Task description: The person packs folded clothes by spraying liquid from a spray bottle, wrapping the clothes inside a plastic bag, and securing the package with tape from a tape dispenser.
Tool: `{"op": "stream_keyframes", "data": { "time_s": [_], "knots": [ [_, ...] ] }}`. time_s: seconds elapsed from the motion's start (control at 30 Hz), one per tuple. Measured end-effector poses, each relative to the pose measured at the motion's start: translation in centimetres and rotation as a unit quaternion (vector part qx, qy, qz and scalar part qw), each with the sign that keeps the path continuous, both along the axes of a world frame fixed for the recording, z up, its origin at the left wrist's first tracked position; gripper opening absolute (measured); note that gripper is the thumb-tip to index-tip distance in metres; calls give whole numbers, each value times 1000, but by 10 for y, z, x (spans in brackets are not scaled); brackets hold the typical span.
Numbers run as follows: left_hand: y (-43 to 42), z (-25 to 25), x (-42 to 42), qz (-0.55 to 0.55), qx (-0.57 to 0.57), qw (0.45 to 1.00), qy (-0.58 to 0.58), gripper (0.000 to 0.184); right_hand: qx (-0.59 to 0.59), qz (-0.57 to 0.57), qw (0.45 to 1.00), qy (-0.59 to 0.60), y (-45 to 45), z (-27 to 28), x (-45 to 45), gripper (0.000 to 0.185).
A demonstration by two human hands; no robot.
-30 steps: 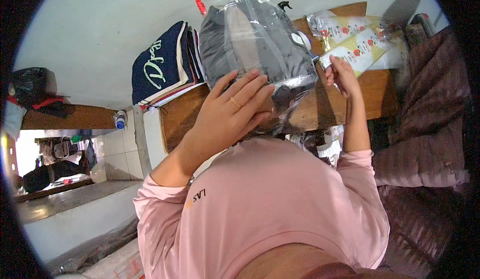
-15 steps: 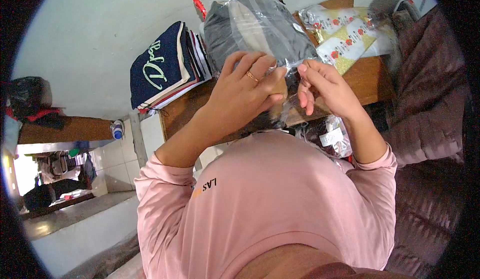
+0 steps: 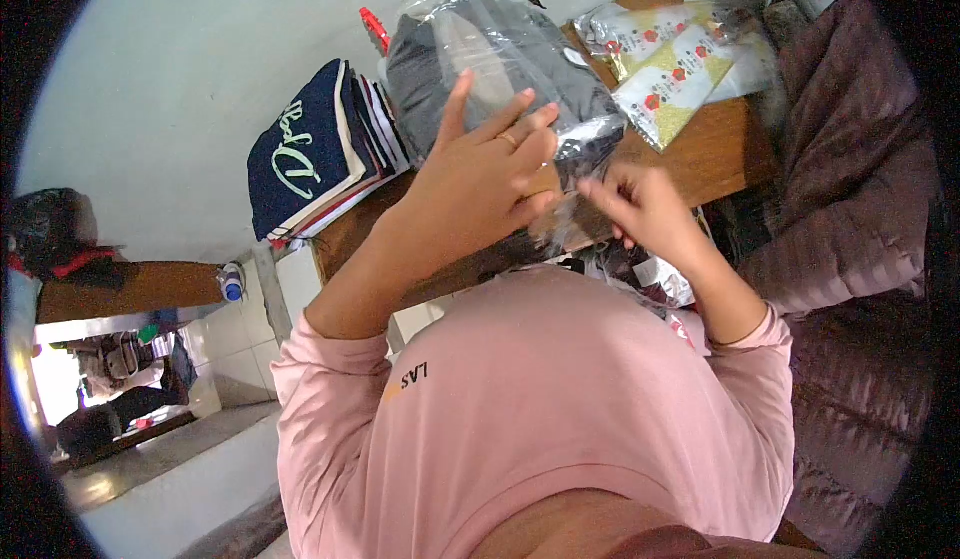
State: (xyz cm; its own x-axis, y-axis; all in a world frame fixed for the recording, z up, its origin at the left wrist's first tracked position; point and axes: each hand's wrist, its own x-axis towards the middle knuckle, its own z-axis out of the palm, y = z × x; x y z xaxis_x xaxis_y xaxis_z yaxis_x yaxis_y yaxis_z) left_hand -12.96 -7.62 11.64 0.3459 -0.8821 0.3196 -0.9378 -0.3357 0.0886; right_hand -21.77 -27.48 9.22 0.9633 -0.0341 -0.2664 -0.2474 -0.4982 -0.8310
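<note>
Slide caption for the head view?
Left hand over a plastic-wrapped dark bundle, right hand by its near end.

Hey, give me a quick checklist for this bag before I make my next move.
1. Dark fabric inside the clear bag: ok.
2. Left hand over the bag: ok.
3. Right hand at the bag's near end: ok; whether its fingers grip the plastic: cannot tell.
4. Near end closed: cannot tell, partly hidden by the hands.
5. Folded stack upright: not ok, it leans.
6. Flowered packets out of both hands: ok.
</note>
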Motion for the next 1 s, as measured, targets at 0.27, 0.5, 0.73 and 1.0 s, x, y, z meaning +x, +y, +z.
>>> {"op": "stream_keyframes", "data": {
  "time_s": [0.27, 0.5, 0.73, 1.0],
  "knots": [
    [5, -3, -3, 24, -19, 999, 37, 42, -114, -98, 976, -156, -150, -189, 120, 35],
    [30, -15, -25, 69, -64, 990, -109, 51, -221, -135, 963, -69, -165, -256, 200, 39],
    [43, -29, -33, 86, -107, 987, -85, 48, -215, -16, 975, -54, -163, -239, 212, 37],
    [39, -30, -33, 98, -118, 985, -78, 45, -250, 40, 966, -51, -152, -218, 201, 33]
  ]
}}
